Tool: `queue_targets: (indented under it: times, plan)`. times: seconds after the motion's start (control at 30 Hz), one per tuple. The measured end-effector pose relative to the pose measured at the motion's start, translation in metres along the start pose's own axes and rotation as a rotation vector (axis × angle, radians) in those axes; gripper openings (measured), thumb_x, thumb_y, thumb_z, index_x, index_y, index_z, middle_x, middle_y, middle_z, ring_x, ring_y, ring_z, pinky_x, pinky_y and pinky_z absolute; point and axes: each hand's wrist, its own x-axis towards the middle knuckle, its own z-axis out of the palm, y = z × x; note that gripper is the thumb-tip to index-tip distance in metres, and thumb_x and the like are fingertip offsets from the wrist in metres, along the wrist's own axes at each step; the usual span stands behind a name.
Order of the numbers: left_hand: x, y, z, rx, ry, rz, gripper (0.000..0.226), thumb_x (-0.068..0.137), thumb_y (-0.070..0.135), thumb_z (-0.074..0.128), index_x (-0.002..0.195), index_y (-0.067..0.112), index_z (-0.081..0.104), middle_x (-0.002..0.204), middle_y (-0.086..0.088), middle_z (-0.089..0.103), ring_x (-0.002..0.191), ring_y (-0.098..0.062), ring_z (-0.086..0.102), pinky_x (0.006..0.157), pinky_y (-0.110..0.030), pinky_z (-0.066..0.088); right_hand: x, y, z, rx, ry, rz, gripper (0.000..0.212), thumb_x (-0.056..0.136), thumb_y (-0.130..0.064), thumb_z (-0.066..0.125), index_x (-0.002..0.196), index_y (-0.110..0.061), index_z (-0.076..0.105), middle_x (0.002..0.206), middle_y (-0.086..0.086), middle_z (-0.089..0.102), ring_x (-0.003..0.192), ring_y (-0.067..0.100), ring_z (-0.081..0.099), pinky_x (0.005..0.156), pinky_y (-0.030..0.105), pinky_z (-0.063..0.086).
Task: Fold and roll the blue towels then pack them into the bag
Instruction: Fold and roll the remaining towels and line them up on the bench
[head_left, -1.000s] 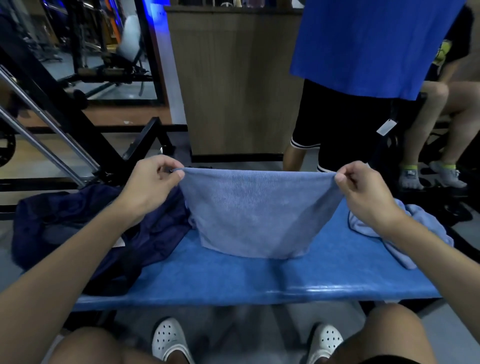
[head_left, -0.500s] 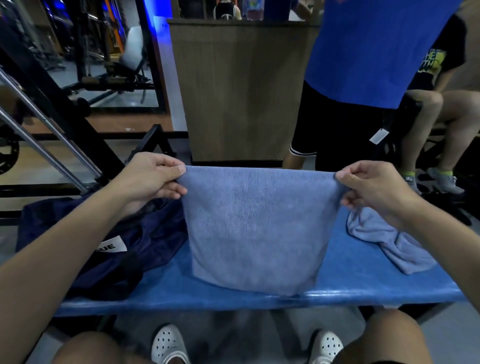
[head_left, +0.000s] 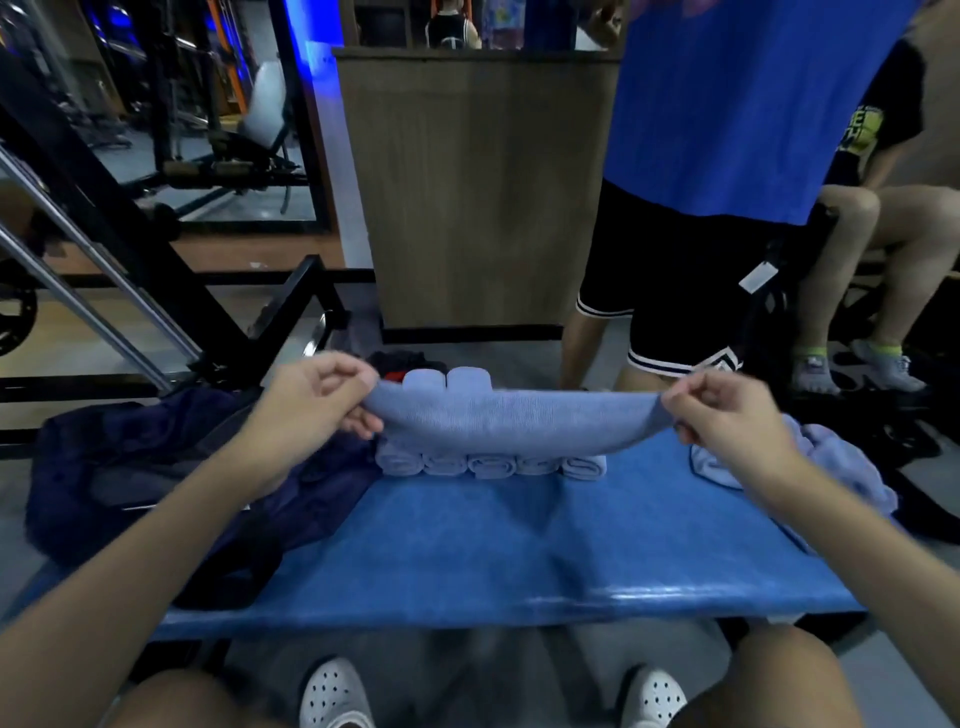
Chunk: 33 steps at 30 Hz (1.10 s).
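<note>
I hold a light blue towel (head_left: 514, 423) stretched out above the blue bench (head_left: 519, 551). My left hand (head_left: 317, 402) pinches its left end and my right hand (head_left: 727, 415) pinches its right end. The towel sags in the middle and looks like a narrow band from here. Beneath it, several rolled blue towels (head_left: 488, 465) lie in a row on the bench, with two more rolls (head_left: 447, 378) showing behind. A dark navy bag (head_left: 156, 483) slumps over the bench's left end. A loose crumpled blue towel (head_left: 831, 467) lies at the right end.
A person in a blue shirt and black shorts (head_left: 685, 218) stands just beyond the bench. Another person (head_left: 883, 249) sits at the far right. A wooden partition (head_left: 478, 192) stands behind, and black gym machine frames (head_left: 130, 249) fill the left. My knees and white shoes (head_left: 332, 696) are below.
The towel hung down as a broad sheet from both hands; now it is raised and swung forward into a narrow sagging band, uncovering the rolled towels on the bench.
</note>
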Motion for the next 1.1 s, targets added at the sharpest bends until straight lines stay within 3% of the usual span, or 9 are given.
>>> queue_targets:
  times: [0.17,0.27,0.47,0.53,0.63,0.77,0.9,1.0,1.1]
  plan:
    - [-0.026,-0.064,0.016,0.095,-0.142,-0.249,0.018,0.101,0.002,0.049,0.097,-0.009,0.063,0.063,-0.023,0.066,0.053,-0.024,0.067,0.052,-0.028,0.057,-0.029,0.061,0.013,-0.079,-0.152,0.209,0.023,0.090,0.001,0.061,0.069,-0.009,0.057,0.044,0.002,0.052,0.037,0.006,0.043,0.040,0.014,0.033]
    - [-0.042,-0.095,0.028,0.110,-0.204,-0.351,0.016,0.101,-0.003,0.046,0.095,-0.010,0.059,0.052,-0.015,0.060,0.041,-0.018,0.063,0.043,-0.025,0.053,-0.045,0.086,0.020,-0.135,-0.236,0.276,0.022,0.089,0.003,0.061,0.069,-0.005,0.058,0.042,0.001,0.052,0.035,0.006,0.042,0.041,0.014,0.034]
    - [-0.048,-0.127,0.032,0.366,-0.381,-0.371,0.023,0.102,0.010,0.049,0.085,0.003,0.063,0.053,-0.006,0.063,0.039,-0.018,0.060,0.036,-0.024,0.045,-0.059,0.123,0.023,-0.270,-0.346,0.294,0.027,0.084,0.007,0.062,0.062,-0.008,0.058,0.050,-0.003,0.055,0.047,0.004,0.045,0.050,0.016,0.035]
    - [-0.043,-0.139,0.032,0.531,-0.446,-0.287,0.031,0.101,0.025,0.053,0.075,0.015,0.066,0.067,-0.004,0.070,0.046,-0.017,0.061,0.042,-0.026,0.048,-0.060,0.133,0.024,-0.352,-0.429,0.290,0.031,0.085,0.004,0.063,0.060,-0.013,0.059,0.057,0.002,0.056,0.057,0.011,0.048,0.058,0.026,0.039]
    - [-0.044,-0.159,0.039,0.661,-0.435,-0.169,0.042,0.091,0.056,0.053,0.077,0.020,0.070,0.082,0.006,0.073,0.077,-0.010,0.069,0.078,-0.033,0.055,-0.062,0.148,0.035,-0.465,-0.507,0.222,0.020,0.089,-0.014,0.064,0.070,-0.017,0.068,0.071,-0.004,0.068,0.071,0.012,0.059,0.074,0.030,0.046]
    - [-0.048,-0.183,0.057,0.801,-0.508,-0.037,0.050,0.091,0.055,0.037,0.085,0.015,0.065,0.091,0.005,0.066,0.088,-0.014,0.062,0.082,-0.042,0.052,-0.063,0.157,0.055,-0.654,-0.605,0.101,0.026,0.083,-0.040,0.051,0.090,-0.022,0.067,0.084,-0.007,0.064,0.079,0.014,0.059,0.078,0.034,0.048]
    - [-0.031,-0.188,0.060,0.742,-0.364,-0.066,0.013,0.091,0.033,0.056,0.082,0.026,0.064,0.083,0.012,0.066,0.079,-0.008,0.063,0.077,-0.039,0.053,-0.048,0.162,0.070,-0.766,-0.505,0.076,0.011,0.090,-0.027,0.057,0.083,-0.022,0.062,0.079,-0.009,0.061,0.078,0.018,0.057,0.077,0.036,0.046]
    - [-0.014,-0.194,0.063,0.689,-0.197,-0.050,0.012,0.090,0.018,0.066,0.087,0.029,0.068,0.087,0.014,0.061,0.086,-0.010,0.060,0.082,-0.038,0.052,-0.033,0.164,0.081,-0.753,-0.337,0.049,0.007,0.089,-0.024,0.060,0.083,-0.022,0.063,0.082,-0.007,0.060,0.082,0.021,0.056,0.077,0.038,0.046]
    - [0.002,-0.205,0.065,0.687,-0.093,-0.081,0.020,0.092,0.024,0.067,0.110,0.017,0.067,0.105,0.006,0.059,0.099,-0.016,0.058,0.091,-0.039,0.049,-0.019,0.173,0.090,-0.663,-0.193,0.095,0.007,0.089,-0.021,0.062,0.093,-0.015,0.063,0.088,0.001,0.059,0.085,0.026,0.055,0.078,0.043,0.049]
